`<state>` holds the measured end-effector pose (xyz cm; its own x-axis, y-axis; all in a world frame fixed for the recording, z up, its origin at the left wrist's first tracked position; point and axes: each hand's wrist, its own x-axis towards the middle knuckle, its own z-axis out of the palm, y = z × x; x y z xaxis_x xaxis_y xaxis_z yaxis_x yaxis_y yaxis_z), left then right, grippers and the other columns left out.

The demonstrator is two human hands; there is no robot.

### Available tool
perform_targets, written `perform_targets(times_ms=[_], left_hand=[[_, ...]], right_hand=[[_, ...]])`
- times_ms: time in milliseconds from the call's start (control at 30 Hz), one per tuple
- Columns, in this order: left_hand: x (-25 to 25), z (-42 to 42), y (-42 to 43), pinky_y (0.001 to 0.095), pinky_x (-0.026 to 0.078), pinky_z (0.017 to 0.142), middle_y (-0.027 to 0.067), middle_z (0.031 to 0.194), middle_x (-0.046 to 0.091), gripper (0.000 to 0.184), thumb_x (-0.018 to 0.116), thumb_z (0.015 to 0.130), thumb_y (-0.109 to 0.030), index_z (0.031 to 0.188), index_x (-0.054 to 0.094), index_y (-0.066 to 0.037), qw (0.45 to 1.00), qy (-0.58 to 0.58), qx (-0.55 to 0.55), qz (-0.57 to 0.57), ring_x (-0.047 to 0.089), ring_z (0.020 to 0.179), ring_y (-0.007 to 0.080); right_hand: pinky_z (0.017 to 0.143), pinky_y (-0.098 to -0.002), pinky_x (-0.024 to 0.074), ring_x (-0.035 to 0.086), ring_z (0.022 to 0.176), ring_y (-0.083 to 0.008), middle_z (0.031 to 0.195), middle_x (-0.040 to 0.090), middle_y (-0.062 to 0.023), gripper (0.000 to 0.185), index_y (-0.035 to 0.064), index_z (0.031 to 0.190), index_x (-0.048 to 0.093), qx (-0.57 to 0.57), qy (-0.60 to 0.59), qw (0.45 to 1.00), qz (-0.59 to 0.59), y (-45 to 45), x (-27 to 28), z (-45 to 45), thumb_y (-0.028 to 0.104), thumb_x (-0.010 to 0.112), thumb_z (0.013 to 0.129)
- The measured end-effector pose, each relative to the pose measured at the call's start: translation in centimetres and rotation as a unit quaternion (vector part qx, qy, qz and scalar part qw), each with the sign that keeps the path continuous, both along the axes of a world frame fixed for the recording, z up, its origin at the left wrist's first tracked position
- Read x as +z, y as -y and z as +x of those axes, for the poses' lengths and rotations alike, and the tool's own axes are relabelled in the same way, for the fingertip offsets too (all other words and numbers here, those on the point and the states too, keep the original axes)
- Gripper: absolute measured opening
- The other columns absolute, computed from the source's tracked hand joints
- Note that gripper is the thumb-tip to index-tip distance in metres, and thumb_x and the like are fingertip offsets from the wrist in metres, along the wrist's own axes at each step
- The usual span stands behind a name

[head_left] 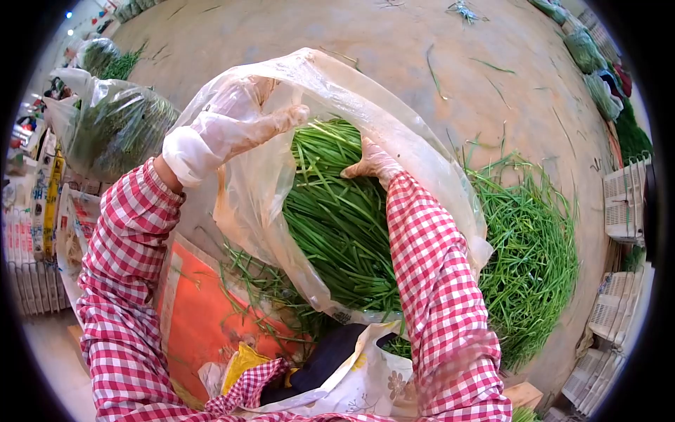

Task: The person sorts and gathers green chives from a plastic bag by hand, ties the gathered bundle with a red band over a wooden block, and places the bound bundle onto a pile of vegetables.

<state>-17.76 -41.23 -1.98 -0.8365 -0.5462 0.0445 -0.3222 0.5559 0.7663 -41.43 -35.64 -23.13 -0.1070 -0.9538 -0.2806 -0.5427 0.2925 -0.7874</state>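
Observation:
A large clear plastic bag (415,126) lies before me with its mouth toward me, packed with long green chives (337,232). My left hand (235,130), in a whitish glove, holds the bag's rim at the upper left; film drapes over its fingers and the thumb sticks out to the right. Inside the mouth, my gloved right hand (376,163) rests against the top of the chives, thumb and forefinger apart; its other fingers are partly hidden. A loose heap of chives (527,260) lies on the floor right of the bag.
An orange sheet (204,302) with scattered stalks lies at lower left. Another filled plastic bag (116,130) stands at left. White crates (624,200) line the right edge, with more bags (583,49) above them. A patterned cloth (358,380) covers my lap.

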Motion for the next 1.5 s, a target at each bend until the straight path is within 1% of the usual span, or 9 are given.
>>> perform_targets(times_ms=[233, 400, 533, 733, 833, 1033, 1267, 1367, 1500], left_hand=[[-1.2, -1.5, 0.8, 0.0292, 0.040, 0.094, 0.0083, 0.117, 0.054, 0.044, 0.064, 0.085, -0.017, 0.121, 0.049, 0.003, 0.996, -0.083, -0.017, 0.041, 0.050, 0.108, 0.0158], [-0.9, 0.0, 1.6, 0.0299, 0.040, 0.093, 0.0086, 0.114, 0.057, 0.041, 0.063, 0.085, -0.018, 0.119, 0.050, 0.002, 0.988, 0.085, 0.023, -0.126, 0.052, 0.106, 0.0158], [-0.9, 0.6, 1.0, 0.0301, 0.041, 0.090, 0.0101, 0.111, 0.058, 0.038, 0.061, 0.086, -0.018, 0.117, 0.052, 0.002, 0.991, 0.051, 0.029, -0.118, 0.053, 0.104, 0.0162], [-1.3, 0.5, 1.0, 0.0282, 0.042, 0.090, 0.0111, 0.117, 0.056, 0.042, 0.059, 0.088, -0.019, 0.122, 0.048, 0.003, 0.988, 0.097, 0.043, -0.111, 0.050, 0.109, 0.0164], [-4.4, 2.0, 2.7, 0.0295, 0.040, 0.094, 0.0127, 0.122, 0.053, 0.047, 0.059, 0.087, -0.023, 0.125, 0.046, 0.003, 0.994, -0.054, 0.018, 0.094, 0.047, 0.115, 0.0185], [-2.3, 0.6, 2.4, 0.0326, 0.035, 0.099, 0.0159, 0.124, 0.052, 0.055, 0.059, 0.087, -0.032, 0.126, 0.045, 0.003, 0.978, 0.133, 0.040, -0.158, 0.046, 0.118, 0.0233], [-3.1, 2.2, 2.2, 0.0332, 0.038, 0.096, 0.0170, 0.118, 0.057, 0.052, 0.059, 0.086, -0.032, 0.123, 0.048, 0.002, 0.946, 0.234, 0.049, -0.220, 0.051, 0.112, 0.0240], [-4.2, 2.4, 3.3, 0.0331, 0.038, 0.096, 0.0160, 0.117, 0.057, 0.051, 0.061, 0.085, -0.030, 0.123, 0.049, 0.001, 0.933, 0.285, 0.073, -0.205, 0.052, 0.112, 0.0230], [-6.5, 3.1, 3.3, 0.0326, 0.036, 0.099, 0.0125, 0.122, 0.055, 0.052, 0.062, 0.085, -0.028, 0.128, 0.047, -0.002, 0.974, 0.095, 0.019, -0.204, 0.049, 0.115, 0.0222]], right_hand=[[0.103, -0.0320, 0.0329, 0.040, 0.122, -0.0334, 0.128, 0.044, -0.0241, 0.115, -0.0062, 0.135, 0.024, 0.035, -0.016, 0.999, 0.017, 0.1, -2.5, 1.1, 0.021, 0.089, 0.044], [0.063, -0.0313, 0.0499, 0.063, 0.077, -0.0203, 0.080, 0.063, -0.0138, 0.064, -0.0115, 0.126, 0.038, 0.134, -0.392, 0.910, 0.007, -7.7, 4.0, 8.7, 0.017, 0.064, 0.075], [0.074, -0.0429, 0.0464, 0.058, 0.070, -0.0186, 0.072, 0.056, -0.0031, 0.037, -0.0056, 0.113, 0.051, 0.125, -0.474, 0.867, -0.091, -12.7, 0.8, 11.0, 0.004, 0.059, 0.079], [0.107, -0.0614, 0.0052, 0.011, 0.138, -0.0341, 0.148, 0.019, -0.0134, 0.070, 0.0081, 0.136, 0.036, 0.199, -0.528, 0.825, -0.042, -9.2, 3.6, 9.2, 0.008, 0.065, 0.072], [0.107, -0.0594, 0.0051, 0.011, 0.138, -0.0330, 0.150, 0.013, -0.0115, 0.132, 0.0198, 0.146, -0.001, 0.167, -0.372, 0.909, 0.090, -7.7, 5.3, 8.4, 0.048, 0.085, 0.049], [0.111, -0.0511, 0.0113, 0.042, 0.124, -0.0283, 0.116, 0.055, -0.0170, 0.069, -0.0037, 0.137, 0.026, 0.215, -0.444, 0.870, 0.002, -10.2, 4.0, 9.5, 0.001, 0.056, 0.075], [0.107, -0.0509, 0.0231, 0.055, 0.110, -0.0255, 0.111, 0.060, -0.0101, 0.056, 0.0004, 0.129, 0.041, 0.143, -0.402, 0.873, -0.237, -20.8, 4.0, 7.8, 0.012, 0.059, 0.077], [0.091, -0.0388, 0.0450, 0.060, 0.099, -0.0276, 0.106, 0.062, -0.0125, 0.089, 0.0079, 0.130, 0.043, 0.068, -0.165, 0.962, -0.207, -21.6, 5.4, 4.3, 0.012, 0.080, 0.049], [0.077, -0.0311, 0.0504, 0.062, 0.085, -0.0147, 0.098, 0.065, -0.0022, 0.048, 0.0068, 0.109, 0.059, -0.147, 0.221, 0.951, -0.157, -20.7, 8.1, -0.1, 0.006, 0.078, 0.065]])
